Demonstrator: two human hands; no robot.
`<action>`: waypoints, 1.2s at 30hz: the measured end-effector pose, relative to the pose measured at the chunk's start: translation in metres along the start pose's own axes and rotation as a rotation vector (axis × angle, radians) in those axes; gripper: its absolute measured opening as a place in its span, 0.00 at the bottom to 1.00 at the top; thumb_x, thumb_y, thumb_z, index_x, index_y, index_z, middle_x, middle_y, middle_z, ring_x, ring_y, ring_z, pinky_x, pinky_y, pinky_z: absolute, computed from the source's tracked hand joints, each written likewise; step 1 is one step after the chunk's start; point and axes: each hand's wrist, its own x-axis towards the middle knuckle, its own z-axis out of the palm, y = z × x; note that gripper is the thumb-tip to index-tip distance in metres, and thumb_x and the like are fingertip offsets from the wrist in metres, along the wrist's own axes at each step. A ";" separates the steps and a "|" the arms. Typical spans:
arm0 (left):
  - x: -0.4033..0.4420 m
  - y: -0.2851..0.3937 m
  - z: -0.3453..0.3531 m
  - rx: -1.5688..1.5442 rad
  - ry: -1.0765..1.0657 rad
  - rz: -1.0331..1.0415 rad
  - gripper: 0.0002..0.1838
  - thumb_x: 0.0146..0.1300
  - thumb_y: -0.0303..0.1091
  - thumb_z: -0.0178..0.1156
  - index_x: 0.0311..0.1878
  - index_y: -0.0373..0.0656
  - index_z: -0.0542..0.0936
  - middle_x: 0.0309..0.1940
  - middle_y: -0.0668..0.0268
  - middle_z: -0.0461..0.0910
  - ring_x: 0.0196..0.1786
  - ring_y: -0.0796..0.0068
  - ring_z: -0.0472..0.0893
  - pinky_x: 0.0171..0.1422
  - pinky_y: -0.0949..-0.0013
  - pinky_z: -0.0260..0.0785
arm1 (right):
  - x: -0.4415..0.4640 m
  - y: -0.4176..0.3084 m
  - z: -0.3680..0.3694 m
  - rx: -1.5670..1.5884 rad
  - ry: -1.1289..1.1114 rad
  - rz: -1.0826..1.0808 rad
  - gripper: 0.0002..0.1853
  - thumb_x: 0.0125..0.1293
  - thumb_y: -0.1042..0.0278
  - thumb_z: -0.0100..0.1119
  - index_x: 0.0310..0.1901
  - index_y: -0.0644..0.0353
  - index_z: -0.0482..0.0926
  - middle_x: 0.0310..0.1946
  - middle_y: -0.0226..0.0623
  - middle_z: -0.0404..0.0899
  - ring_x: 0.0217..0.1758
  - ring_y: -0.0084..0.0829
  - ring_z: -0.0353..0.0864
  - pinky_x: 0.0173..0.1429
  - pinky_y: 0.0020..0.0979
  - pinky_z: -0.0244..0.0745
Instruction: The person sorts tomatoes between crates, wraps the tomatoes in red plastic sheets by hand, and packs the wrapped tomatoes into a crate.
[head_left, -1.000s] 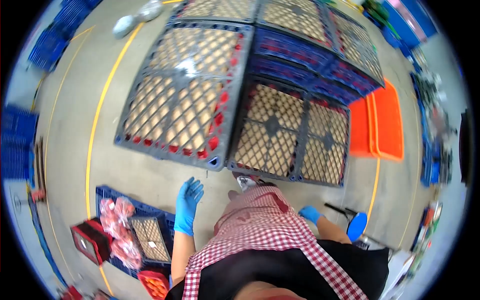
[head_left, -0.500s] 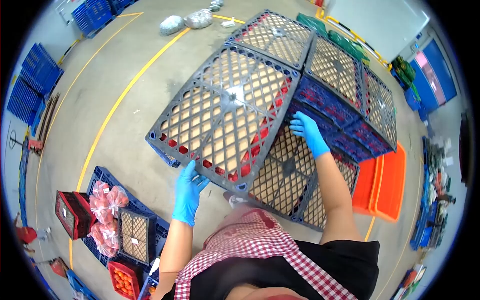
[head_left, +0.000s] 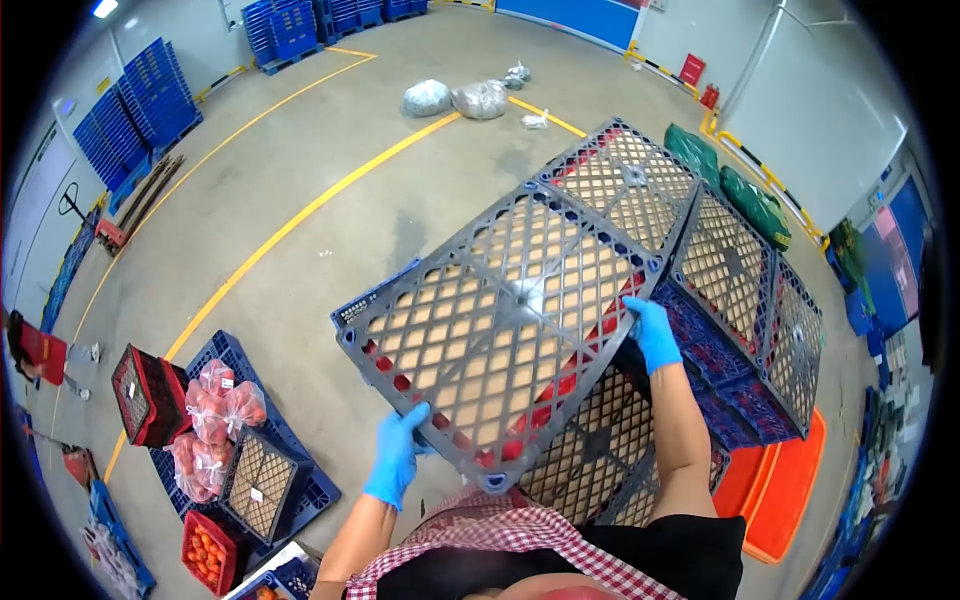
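Observation:
In the middle stands a large plastic crate (head_left: 455,350) with a black lattice top, tan sheet and red contents showing through the openings. My left hand (head_left: 393,458), in a blue glove, is closed on its near left edge, thumb on top. On the right edge my right hand (head_left: 655,338), gloved alike, is closed too, its fingers partly hidden. A lower lattice-topped crate (head_left: 580,455) lies beneath and to the right. Beyond, stacked crates (head_left: 730,250) have the same lattice tops and dark blue sides.
Orange tubs (head_left: 785,490) stand at the right. On the left, a blue pallet (head_left: 225,350) carries bagged red produce (head_left: 207,415) and a small crate (head_left: 262,485). A red crate (head_left: 207,550) holds orange produce. Filled bags (head_left: 480,100) lie on the floor; another person (head_left: 40,350) is at far left.
My right hand has come onto the crate's right edge; before, it was apart from it. My left hand stays at the near left edge. The camera view has tilted up.

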 end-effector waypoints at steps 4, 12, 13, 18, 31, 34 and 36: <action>0.017 0.033 -0.020 -0.169 0.037 0.019 0.12 0.57 0.39 0.63 0.39 0.42 0.76 0.28 0.65 0.79 0.28 0.71 0.81 0.27 0.67 0.75 | -0.016 -0.048 0.055 -0.054 0.089 -0.030 0.08 0.56 0.68 0.64 0.29 0.62 0.77 0.17 0.33 0.74 0.13 0.25 0.70 0.15 0.25 0.59; 0.022 0.014 -0.129 -0.040 0.164 0.089 0.08 0.56 0.28 0.60 0.40 0.41 0.80 0.28 0.68 0.81 0.26 0.77 0.79 0.27 0.73 0.69 | -0.153 0.055 0.063 0.020 0.110 0.267 0.12 0.58 0.63 0.64 0.37 0.60 0.75 0.24 0.34 0.78 0.20 0.25 0.75 0.20 0.25 0.68; 0.009 0.016 -0.127 -0.122 0.180 0.051 0.08 0.56 0.27 0.59 0.40 0.39 0.80 0.29 0.67 0.82 0.27 0.76 0.79 0.30 0.74 0.70 | -0.171 0.064 0.063 -0.012 0.121 0.330 0.13 0.59 0.61 0.64 0.37 0.60 0.75 0.25 0.34 0.78 0.22 0.25 0.75 0.21 0.25 0.68; -0.001 -0.012 -0.157 -0.226 0.204 0.039 0.09 0.59 0.34 0.61 0.39 0.39 0.80 0.31 0.70 0.79 0.33 0.80 0.76 0.38 0.76 0.67 | -0.226 0.053 0.045 -0.205 -0.120 0.642 0.23 0.63 0.48 0.59 0.41 0.65 0.78 0.29 0.39 0.81 0.27 0.31 0.80 0.29 0.31 0.75; -0.011 -0.027 -0.133 0.461 0.629 0.247 0.29 0.64 0.59 0.47 0.39 0.38 0.81 0.37 0.47 0.80 0.41 0.52 0.81 0.46 0.54 0.69 | 0.016 0.036 0.068 -0.686 -0.434 0.032 0.25 0.66 0.51 0.54 0.51 0.69 0.75 0.46 0.38 0.78 0.48 0.30 0.74 0.54 0.30 0.68; -0.001 -0.038 -0.138 0.503 0.650 0.281 0.29 0.61 0.60 0.49 0.43 0.40 0.81 0.40 0.48 0.80 0.43 0.48 0.79 0.49 0.55 0.69 | 0.019 0.063 0.074 -0.726 -0.563 0.031 0.31 0.69 0.48 0.49 0.61 0.71 0.68 0.60 0.42 0.70 0.62 0.32 0.68 0.66 0.31 0.61; 0.002 -0.045 -0.134 0.490 0.679 0.282 0.29 0.61 0.59 0.50 0.41 0.39 0.82 0.37 0.50 0.81 0.41 0.51 0.80 0.48 0.57 0.70 | 0.006 0.063 0.082 -0.718 -0.573 -0.011 0.31 0.69 0.50 0.49 0.62 0.70 0.68 0.60 0.41 0.70 0.62 0.33 0.68 0.66 0.32 0.61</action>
